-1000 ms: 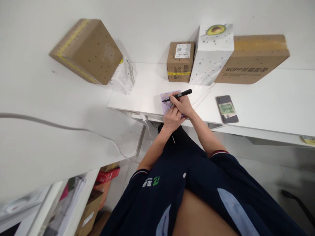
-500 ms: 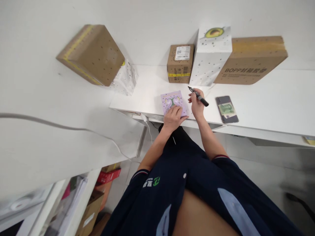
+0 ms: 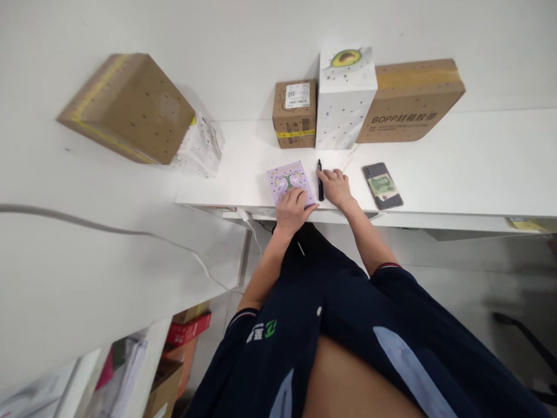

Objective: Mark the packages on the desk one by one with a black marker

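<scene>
A flat, square lilac box (image 3: 287,174) with a printed green and yellow pattern lies near the front edge of the white desk. My left hand (image 3: 291,210) covers its lower part, fingers on top and thumb along the near edge. Just right of the box, a black marker (image 3: 321,186) lies lengthwise on the desk, pointing away from me. Beside it rests my right hand (image 3: 337,187), low on the desktop with its fingers apart. One fingertip is at the marker's upper part; the hand is not wrapped around it.
A phone (image 3: 383,186) with a banknote in its case lies to the right. Along the wall stand a small brown carton (image 3: 295,116), a tall white avocado box (image 3: 343,110) and a larger carton (image 3: 404,107). At left, another carton (image 3: 130,110) sits on a white box. A cable (image 3: 108,227) crosses the left.
The marker, uncapped-looking and held up in my right hand before, now lies on the desk, and that hand has loosened beside it. My left hand stays on the lilac box. The view has shifted right.
</scene>
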Demonstrator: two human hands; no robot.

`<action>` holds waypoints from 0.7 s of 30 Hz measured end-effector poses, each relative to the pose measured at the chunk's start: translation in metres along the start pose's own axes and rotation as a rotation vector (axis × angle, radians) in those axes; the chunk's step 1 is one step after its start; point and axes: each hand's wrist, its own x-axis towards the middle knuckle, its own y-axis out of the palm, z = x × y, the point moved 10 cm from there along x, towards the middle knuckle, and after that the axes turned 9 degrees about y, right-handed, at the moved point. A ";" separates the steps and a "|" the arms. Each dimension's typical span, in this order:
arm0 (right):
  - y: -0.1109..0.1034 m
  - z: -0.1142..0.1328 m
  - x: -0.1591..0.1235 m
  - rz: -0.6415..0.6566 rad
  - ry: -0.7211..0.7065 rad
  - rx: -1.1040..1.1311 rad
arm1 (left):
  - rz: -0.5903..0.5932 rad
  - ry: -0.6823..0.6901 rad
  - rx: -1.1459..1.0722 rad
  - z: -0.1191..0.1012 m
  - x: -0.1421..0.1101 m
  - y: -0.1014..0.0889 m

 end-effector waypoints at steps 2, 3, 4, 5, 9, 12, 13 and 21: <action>-0.004 -0.015 -0.007 -0.019 0.046 0.030 | -0.010 0.011 0.002 -0.001 0.000 -0.001; -0.009 -0.028 -0.012 -0.046 0.090 0.039 | -0.011 0.012 -0.001 -0.002 0.000 -0.002; -0.016 -0.044 -0.018 -0.085 0.152 0.043 | -0.009 0.012 -0.008 -0.002 0.000 -0.002; -0.023 -0.063 -0.026 -0.132 0.230 0.043 | -0.003 0.010 -0.015 -0.001 0.000 -0.001; -0.044 -0.146 -0.059 -0.234 0.603 0.034 | 0.014 0.014 -0.017 0.000 0.004 0.000; -0.040 -0.182 -0.072 -0.188 0.768 0.054 | 0.034 0.000 -0.018 0.003 0.009 0.004; -0.038 -0.186 -0.072 -0.176 0.778 0.059 | 0.042 -0.007 -0.022 0.004 0.011 0.005; -0.046 -0.165 -0.064 -0.219 0.727 0.036 | 0.044 -0.008 -0.013 0.002 0.015 0.004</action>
